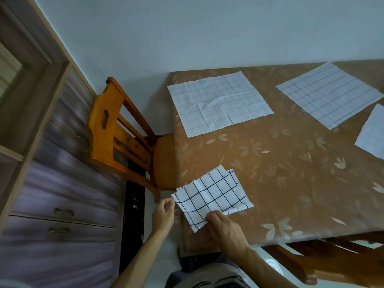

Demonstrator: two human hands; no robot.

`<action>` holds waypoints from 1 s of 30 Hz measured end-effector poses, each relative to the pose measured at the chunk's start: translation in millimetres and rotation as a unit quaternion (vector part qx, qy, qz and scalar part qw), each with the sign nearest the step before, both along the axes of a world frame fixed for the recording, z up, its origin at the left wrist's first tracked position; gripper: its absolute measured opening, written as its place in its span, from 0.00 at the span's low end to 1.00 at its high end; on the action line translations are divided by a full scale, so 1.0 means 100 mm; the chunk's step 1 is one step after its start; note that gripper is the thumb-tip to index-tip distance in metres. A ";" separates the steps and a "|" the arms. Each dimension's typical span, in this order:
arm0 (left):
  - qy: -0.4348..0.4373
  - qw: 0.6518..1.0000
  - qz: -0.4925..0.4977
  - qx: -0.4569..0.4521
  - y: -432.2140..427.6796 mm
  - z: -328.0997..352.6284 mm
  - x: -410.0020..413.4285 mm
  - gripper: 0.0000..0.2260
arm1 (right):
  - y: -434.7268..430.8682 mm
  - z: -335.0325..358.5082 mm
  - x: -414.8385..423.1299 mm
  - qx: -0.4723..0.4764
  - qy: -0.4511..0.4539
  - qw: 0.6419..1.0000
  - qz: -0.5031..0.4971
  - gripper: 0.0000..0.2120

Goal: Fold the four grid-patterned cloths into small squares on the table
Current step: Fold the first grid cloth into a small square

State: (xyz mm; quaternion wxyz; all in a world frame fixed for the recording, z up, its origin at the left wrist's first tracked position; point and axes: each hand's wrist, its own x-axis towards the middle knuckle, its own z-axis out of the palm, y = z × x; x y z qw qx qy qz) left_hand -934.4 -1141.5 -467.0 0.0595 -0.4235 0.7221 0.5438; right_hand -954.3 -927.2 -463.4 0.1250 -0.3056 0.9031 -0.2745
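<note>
A white cloth with bold black grid lines [212,194] lies folded in half at the table's near left corner, its layers slightly offset. My left hand [164,215] pinches its left corner just off the table edge. My right hand [224,227] grips the cloth's near edge with curled fingers. Farther back a faint-grid cloth [218,102] lies spread flat, creased from earlier folds. Another flat grid cloth [328,94] sits at the back right. A third pale cloth [372,134] is cut off by the right frame edge.
The table wears a brown leaf-patterned cover [280,173]. An orange wooden chair [122,134] stands at its left side, against a purple-grey drawer cabinet [62,204]. Another wooden chair [324,260] shows under the near right edge.
</note>
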 end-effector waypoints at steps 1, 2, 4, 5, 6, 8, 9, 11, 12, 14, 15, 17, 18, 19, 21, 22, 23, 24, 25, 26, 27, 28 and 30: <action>0.000 1.000 0.018 0.022 -0.01 0.02 -0.02 0.13 | 0.00 0.03 -0.02 -0.018 -0.004 1.000 -0.001 0.06; 0.001 0.998 0.042 0.055 -0.03 0.02 -0.03 0.13 | 0.00 0.04 -0.04 -0.035 -0.009 0.999 0.004 0.07; -0.001 0.985 0.108 0.137 -0.08 0.03 -0.08 0.14 | 0.01 0.07 -0.07 -0.069 -0.014 0.997 0.026 0.08; 0.001 0.976 0.134 0.173 -0.11 0.04 -0.10 0.15 | 0.00 0.08 -0.09 -0.086 -0.012 0.995 0.039 0.08; 0.008 0.967 0.149 0.205 -0.13 0.03 -0.12 0.15 | -0.01 0.09 -0.09 -0.101 -0.010 0.994 0.050 0.08; 0.029 0.953 0.161 0.254 -0.17 0.06 -0.13 0.13 | -0.04 0.10 -0.09 -0.119 -0.007 0.991 0.064 0.09; 0.039 0.950 0.163 0.263 -0.19 0.08 -0.12 0.11 | -0.05 0.10 -0.08 -0.124 -0.007 0.990 0.068 0.10; 0.051 0.954 0.151 0.255 -0.24 0.11 -0.10 0.09 | -0.05 0.09 -0.07 -0.122 -0.005 0.990 0.076 0.10; 0.053 0.957 0.145 0.243 -0.27 0.11 -0.08 0.10 | -0.04 0.09 -0.06 -0.114 0.001 0.990 0.078 0.09; 0.053 0.963 0.144 0.220 -0.31 0.10 -0.05 0.14 | -0.02 0.08 -0.06 -0.092 0.018 0.993 0.076 0.09; 0.053 0.964 0.146 0.217 -0.33 0.09 -0.04 0.15 | -0.01 0.08 -0.06 -0.083 0.024 0.994 0.072 0.09; 0.048 0.964 0.142 0.219 -0.33 0.10 -0.01 0.15 | 0.00 0.06 -0.06 -0.069 0.041 0.995 0.057 0.10; 0.041 0.965 0.139 0.220 -0.33 0.10 0.00 0.15 | 0.00 0.04 -0.07 -0.061 0.050 0.996 0.050 0.11; 0.035 0.964 0.137 0.224 -0.33 0.10 0.01 0.14 | 0.00 0.02 -0.07 -0.054 0.057 0.996 0.043 0.11; 0.022 0.965 0.128 0.229 -0.34 0.08 0.05 0.13 | 0.02 -0.02 -0.10 -0.046 0.069 0.996 0.030 0.07; 0.019 0.964 0.124 0.233 -0.36 0.08 0.07 0.13 | 0.02 -0.03 -0.12 -0.043 0.073 0.996 0.024 0.06; 0.020 0.963 0.122 0.238 -0.38 0.08 0.10 0.12 | 0.03 -0.03 -0.14 -0.037 0.076 0.996 0.021 0.05; 0.020 0.963 0.120 0.242 -0.40 0.08 0.12 0.11 | 0.03 -0.02 -0.16 -0.030 0.082 0.996 0.018 0.05; 0.020 0.962 0.117 0.244 -0.42 0.08 0.15 0.11 | 0.02 -0.01 -0.19 -0.024 0.090 0.996 0.015 0.06; 0.019 0.963 0.110 0.244 -0.45 0.09 0.18 0.11 | 0.02 0.01 -0.22 -0.019 0.097 0.995 0.011 0.06; 0.018 0.965 0.100 0.243 -0.46 0.10 0.21 0.10 | 0.02 0.02 -0.25 -0.017 0.101 0.995 0.009 0.07; 0.016 0.966 0.088 0.243 -0.47 0.12 0.24 0.10 | 0.01 0.02 -0.28 -0.013 0.105 0.994 0.007 0.07; 0.005 0.968 0.062 0.241 -0.46 0.16 0.28 0.08 | 0.01 0.02 -0.31 0.000 0.112 0.994 0.003 0.06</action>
